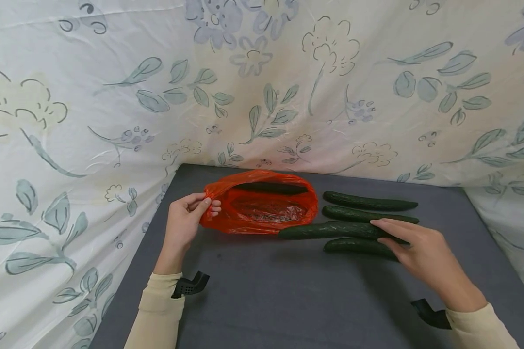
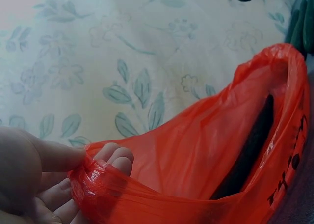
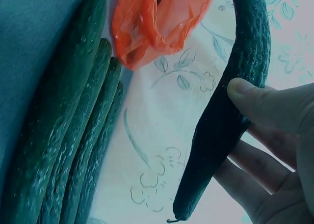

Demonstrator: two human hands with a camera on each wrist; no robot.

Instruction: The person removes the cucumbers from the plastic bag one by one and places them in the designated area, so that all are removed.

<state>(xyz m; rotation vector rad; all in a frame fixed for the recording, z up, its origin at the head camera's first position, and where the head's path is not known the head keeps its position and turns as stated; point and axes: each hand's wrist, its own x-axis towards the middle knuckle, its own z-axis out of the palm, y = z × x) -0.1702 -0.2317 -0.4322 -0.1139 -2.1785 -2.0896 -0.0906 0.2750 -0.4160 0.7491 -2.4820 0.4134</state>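
Observation:
My left hand (image 1: 185, 224) pinches the gathered left edge of a red plastic bag (image 1: 227, 224), whose mouth gapes toward me. Inside the bag lies a dark cucumber (image 1: 272, 188), also visible through the opening in the left wrist view. Between thumb and fingers my right hand (image 1: 430, 254) grips another cucumber (image 3: 216, 121), raised above the table in the right wrist view. Its left tip overlaps the bag's lower right rim in the head view. Beneath and around it, several more cucumbers (image 1: 368, 201) lie side by side on the table, right of the bag.
A dark grey tabletop (image 1: 262, 291) carries everything. Pale cloth (image 1: 262, 97) with a floral print hangs behind the table and along both sides. Each wrist wears a black strap mount (image 1: 192, 284).

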